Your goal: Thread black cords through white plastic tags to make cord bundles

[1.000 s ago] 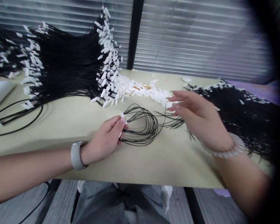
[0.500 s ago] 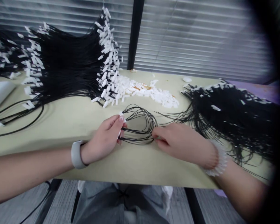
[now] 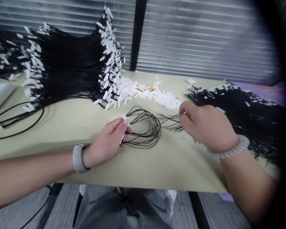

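My left hand (image 3: 111,135) is closed on a bundle of thin black cables (image 3: 154,128). The cables loop out to the right of the fingers, and white sleeves (image 3: 125,119) on their ends show at the thumb. My right hand (image 3: 205,124) is pinched above the table, its fingertips close to the right end of a pile of small white sleeves (image 3: 165,98). What the right fingertips hold, if anything, I cannot make out. Loose thin cable ends (image 3: 173,122) reach out from under that hand.
A large stack of black cables (image 3: 71,60) with white sleeved ends stands at the back left. A heap of black cables (image 3: 243,111) lies on the right. Longer looped cables (image 3: 16,122) rest at the left, near a white block (image 3: 0,95). Blinds (image 3: 205,41) line the back.
My right hand has left the looped bundle and moved up and right to the end of the white sleeve pile. My left hand keeps its grip, almost unmoved.
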The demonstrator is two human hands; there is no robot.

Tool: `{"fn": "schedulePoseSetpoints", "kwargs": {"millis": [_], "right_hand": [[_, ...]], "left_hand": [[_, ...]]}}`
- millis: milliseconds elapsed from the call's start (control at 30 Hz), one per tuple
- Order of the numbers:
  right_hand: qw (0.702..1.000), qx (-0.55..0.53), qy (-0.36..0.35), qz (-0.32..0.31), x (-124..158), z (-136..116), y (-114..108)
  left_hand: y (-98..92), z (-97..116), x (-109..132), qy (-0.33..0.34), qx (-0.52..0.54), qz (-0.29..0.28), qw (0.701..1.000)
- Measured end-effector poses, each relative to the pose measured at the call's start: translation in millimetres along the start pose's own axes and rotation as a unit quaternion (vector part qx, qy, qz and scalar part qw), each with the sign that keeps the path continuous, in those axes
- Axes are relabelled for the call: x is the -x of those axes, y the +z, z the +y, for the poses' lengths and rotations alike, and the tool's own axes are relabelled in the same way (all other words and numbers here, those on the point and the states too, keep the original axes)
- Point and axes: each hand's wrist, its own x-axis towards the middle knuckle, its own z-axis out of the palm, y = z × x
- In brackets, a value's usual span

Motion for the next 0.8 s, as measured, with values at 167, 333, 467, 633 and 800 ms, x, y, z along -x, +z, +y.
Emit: {"fn": "schedulePoseSetpoints", "kwargs": {"millis": [167, 333, 467, 633, 800], "right_hand": [[0.998, 0.063, 0.007, 0.019, -2, 3, 7], [0.992, -0.129, -0.001, 0.0, -5, -1, 8], [0.859, -0.508, 0.029, 0.055, -7, -3, 3], [0.705, -0.657, 0.097, 0.248, -14, 9, 1], [0.676, -0.705, 0.13, 0.172, -14, 6, 3]], "left_hand": [[-0.6, 1, 1, 0.002, -0.026, -0.004, 1.0], [-1.3, 2, 2, 0.004, -0.05, -0.014, 0.999], [-1.0, 2, 2, 0.005, -0.063, -0.021, 0.998], [-0.5, 3, 3, -0.003, -0.061, -0.028, 0.998], [-1.3, 4, 5, 0.001, -0.105, -0.038, 0.994]]}}
